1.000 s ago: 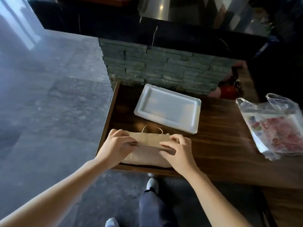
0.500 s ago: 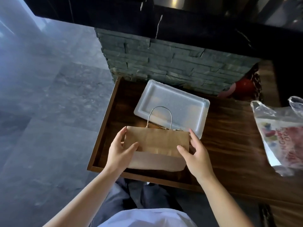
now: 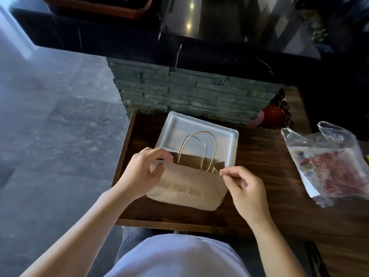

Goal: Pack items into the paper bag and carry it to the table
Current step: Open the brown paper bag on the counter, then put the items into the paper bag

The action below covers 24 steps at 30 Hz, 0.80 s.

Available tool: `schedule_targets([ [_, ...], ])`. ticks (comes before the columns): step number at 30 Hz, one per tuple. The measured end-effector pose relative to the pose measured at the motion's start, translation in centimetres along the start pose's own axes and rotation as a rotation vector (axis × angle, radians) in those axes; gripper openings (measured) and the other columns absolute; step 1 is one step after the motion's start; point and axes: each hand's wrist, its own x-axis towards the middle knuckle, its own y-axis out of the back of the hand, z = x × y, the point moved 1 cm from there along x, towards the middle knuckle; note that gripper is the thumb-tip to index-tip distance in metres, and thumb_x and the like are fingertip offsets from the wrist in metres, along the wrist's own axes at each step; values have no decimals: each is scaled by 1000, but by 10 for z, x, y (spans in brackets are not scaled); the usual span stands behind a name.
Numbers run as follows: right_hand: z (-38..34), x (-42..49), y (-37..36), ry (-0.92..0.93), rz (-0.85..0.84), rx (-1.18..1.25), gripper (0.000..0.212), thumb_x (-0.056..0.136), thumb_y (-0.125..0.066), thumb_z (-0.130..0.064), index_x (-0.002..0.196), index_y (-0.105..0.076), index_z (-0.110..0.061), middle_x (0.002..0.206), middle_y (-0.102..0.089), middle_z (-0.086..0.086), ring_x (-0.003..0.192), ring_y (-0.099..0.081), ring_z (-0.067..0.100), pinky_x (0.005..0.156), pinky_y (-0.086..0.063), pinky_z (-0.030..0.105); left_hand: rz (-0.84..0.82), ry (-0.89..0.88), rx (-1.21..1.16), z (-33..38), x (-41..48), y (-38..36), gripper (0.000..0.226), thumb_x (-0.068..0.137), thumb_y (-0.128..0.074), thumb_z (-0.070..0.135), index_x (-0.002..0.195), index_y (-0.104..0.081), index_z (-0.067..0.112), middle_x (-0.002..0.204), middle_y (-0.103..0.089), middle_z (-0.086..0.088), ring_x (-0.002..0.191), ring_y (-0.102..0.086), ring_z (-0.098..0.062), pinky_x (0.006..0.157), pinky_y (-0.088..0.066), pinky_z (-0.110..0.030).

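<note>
A brown paper bag (image 3: 189, 186) with two twine handles stands on the dark wooden table (image 3: 265, 172) near its front left corner. My left hand (image 3: 142, 172) pinches the bag's top left corner. My right hand (image 3: 244, 188) pinches the top right edge between thumb and forefinger. The mouth is slightly apart and the inside looks dark. A white foam tray (image 3: 197, 136) lies flat just behind the bag. A clear plastic bag with a colourful packet inside (image 3: 331, 166) lies on the table to the right.
A grey stone-faced counter (image 3: 189, 92) with a black top rises behind the table. A red round object (image 3: 273, 114) sits at its right end. Grey tiled floor (image 3: 50, 136) lies to the left. My legs stand at the table's front edge.
The bag went from lying folded flat under both hands to standing upright. Its handles have come up, and both hands have moved to its top corners, pulling the mouth apart.
</note>
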Motion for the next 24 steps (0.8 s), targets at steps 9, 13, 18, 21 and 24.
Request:
schedule_targets([
  [9,-4,17,19,53,-299,-87,20,92,-66,-14,106,-75,-25,88,-75,-13,84,-69,3,70,-56,17,-109,-176,461,30,-14,-25,14,76,-76,43,89,-75,37,101,-56,10,102,-42,-18,82,-47,-40],
  [13,-6,36,37,-92,7,160,19,94,-59,-9,96,-74,-20,81,-74,-4,80,-71,10,75,-60,26,-55,-363,376,34,-29,-16,5,80,-76,24,82,-77,28,97,-64,6,95,-55,-18,74,-50,-36],
  [18,-33,53,22,-139,-317,191,26,97,-49,-3,100,-74,-10,93,-77,4,91,-75,17,85,-60,33,-82,-469,296,41,-42,-19,25,78,-73,0,94,-80,19,94,-76,1,86,-71,-16,76,-56,-29],
  [21,-58,56,12,69,-477,-122,22,95,-56,-9,103,-75,-18,90,-77,-4,77,-74,3,73,-61,24,-101,-490,308,46,-41,-16,25,76,-76,-1,93,-80,18,92,-77,1,83,-73,-17,75,-58,-30],
  [24,-81,55,-8,59,-702,-78,30,96,-48,-6,101,-74,-20,94,-77,-2,76,-76,8,64,-60,22,-153,-528,325,52,-43,-13,27,77,-75,2,96,-80,21,93,-77,3,84,-72,-15,76,-57,-28],
])
